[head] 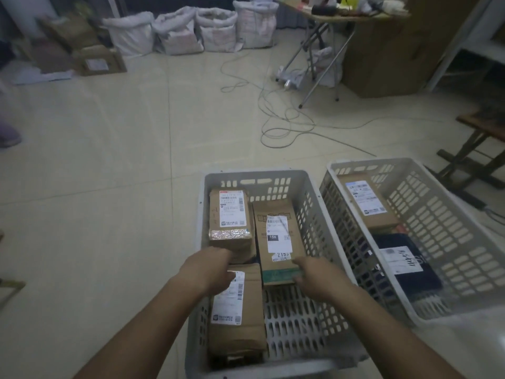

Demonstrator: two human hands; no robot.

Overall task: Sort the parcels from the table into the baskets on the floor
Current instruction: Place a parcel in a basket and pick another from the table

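On the pale tiled floor [109, 187], at lower centre of the frame, a grey slotted plastic basket [314, 203] holds brown cardboard parcels, where the right hand [317, 277] grips the near end of a long labelled cardboard parcel [278, 242] and the left hand [207, 269] rests, fingers curled, on a nearer labelled parcel [235, 315].
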